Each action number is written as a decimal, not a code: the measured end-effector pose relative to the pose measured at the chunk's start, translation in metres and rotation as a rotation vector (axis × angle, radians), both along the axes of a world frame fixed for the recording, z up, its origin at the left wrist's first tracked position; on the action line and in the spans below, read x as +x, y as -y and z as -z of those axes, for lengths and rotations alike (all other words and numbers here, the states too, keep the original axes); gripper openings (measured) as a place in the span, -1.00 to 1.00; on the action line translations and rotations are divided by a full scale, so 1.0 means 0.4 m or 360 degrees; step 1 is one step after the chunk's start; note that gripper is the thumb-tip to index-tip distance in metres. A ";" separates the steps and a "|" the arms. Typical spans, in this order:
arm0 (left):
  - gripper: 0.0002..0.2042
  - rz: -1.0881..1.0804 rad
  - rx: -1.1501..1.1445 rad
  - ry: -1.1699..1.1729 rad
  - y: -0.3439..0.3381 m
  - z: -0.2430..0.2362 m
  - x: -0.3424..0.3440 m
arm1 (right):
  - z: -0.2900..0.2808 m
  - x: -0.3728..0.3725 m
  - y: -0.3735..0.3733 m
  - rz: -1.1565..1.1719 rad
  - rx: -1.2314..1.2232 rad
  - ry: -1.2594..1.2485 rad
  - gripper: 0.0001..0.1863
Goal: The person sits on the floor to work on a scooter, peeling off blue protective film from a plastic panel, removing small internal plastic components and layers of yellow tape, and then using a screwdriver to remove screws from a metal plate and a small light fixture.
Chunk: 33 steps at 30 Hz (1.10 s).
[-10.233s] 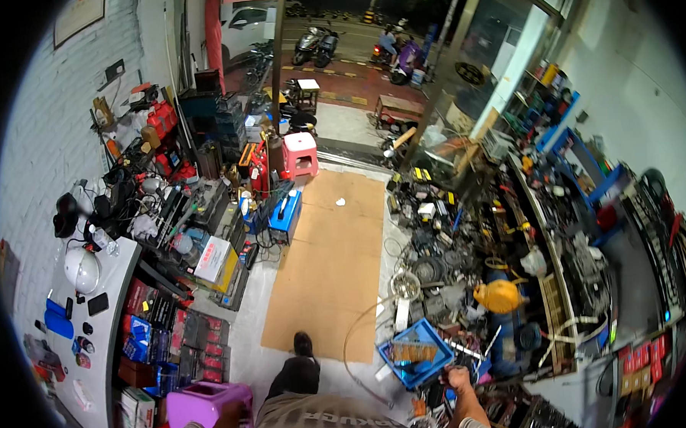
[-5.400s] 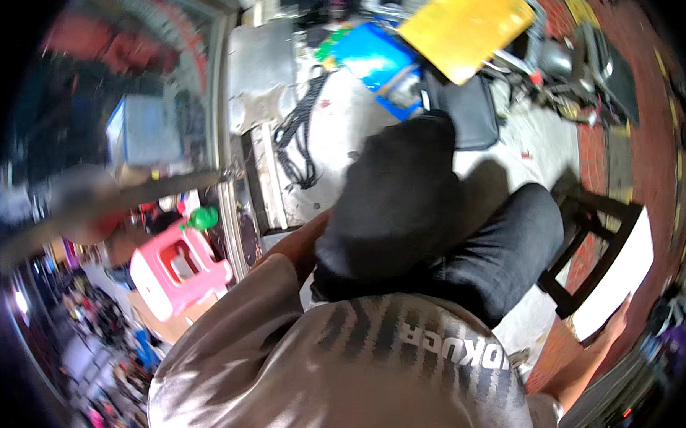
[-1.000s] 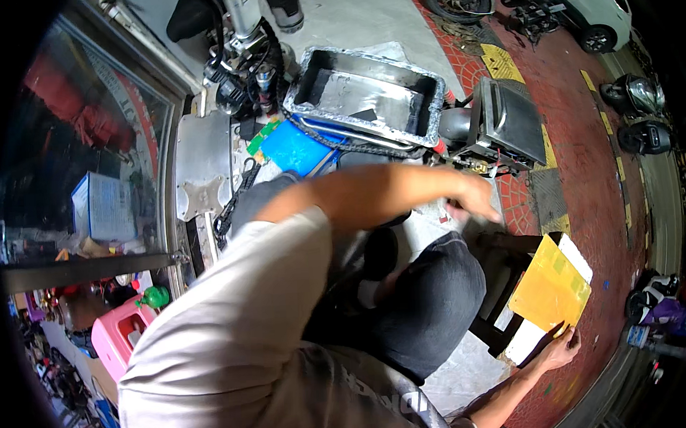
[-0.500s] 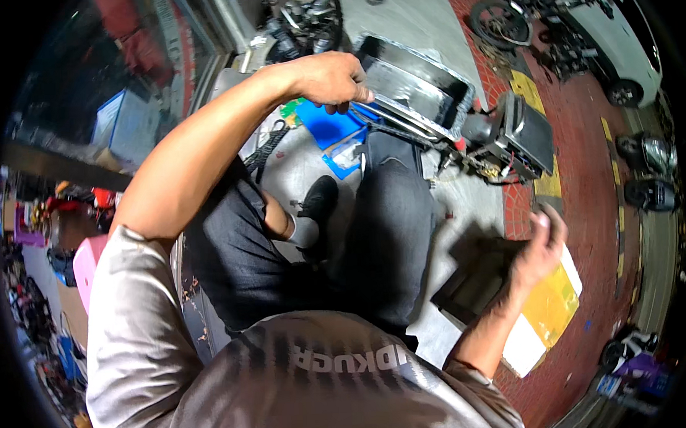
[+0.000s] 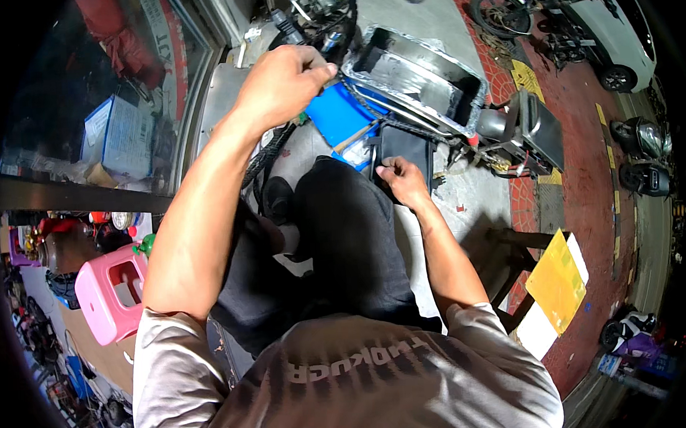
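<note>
Pale concrete [image 5: 483,185] meets red paving [image 5: 604,241]. One rectangular metal box [image 5: 409,69] stands open beyond the knees [image 5: 343,214]; its top opening exposes streaked metal walls and floor. Blue sheet [image 5: 342,116] and black case [image 5: 410,146] lie beside its near side. Left hand [image 5: 285,85]: near the sheet, fingers curled; grip cannot be determined. Right hand [image 5: 405,182]: at the case's near edge, thumb and fingertips close together; grip cannot be determined. Carton [image 5: 121,139] at the glass panel [image 5: 48,112]: contents hidden.
</note>
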<state>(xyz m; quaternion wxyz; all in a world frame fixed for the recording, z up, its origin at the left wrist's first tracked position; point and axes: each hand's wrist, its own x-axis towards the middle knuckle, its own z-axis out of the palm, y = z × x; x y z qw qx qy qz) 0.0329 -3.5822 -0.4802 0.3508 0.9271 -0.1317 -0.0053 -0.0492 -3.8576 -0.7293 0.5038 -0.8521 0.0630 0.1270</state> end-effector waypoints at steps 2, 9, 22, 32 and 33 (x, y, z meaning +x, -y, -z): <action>-0.69 -0.0004 -0.0362 -0.0240 -0.022 0.026 0.029 | 0.047 0.073 -0.069 -0.0036 0.0271 -0.0270 -0.51; -0.68 -0.0019 -0.0354 -0.0101 -0.127 0.061 0.093 | 0.218 0.288 -0.325 0.0173 0.1052 -0.1283 -0.10; -0.64 -0.0035 -0.0020 -0.0278 -0.299 0.137 0.153 | 0.318 0.443 -0.400 0.1258 0.1936 -0.0836 -0.77; -0.64 -0.0006 -0.0108 -0.0375 -0.306 0.154 0.146 | 0.305 0.395 -0.322 0.0301 -0.0414 -0.0096 -0.52; -0.63 -0.0024 -0.0076 -0.0369 -0.309 0.155 0.145 | 0.326 0.389 -0.313 0.0313 -0.0351 -0.0207 -0.52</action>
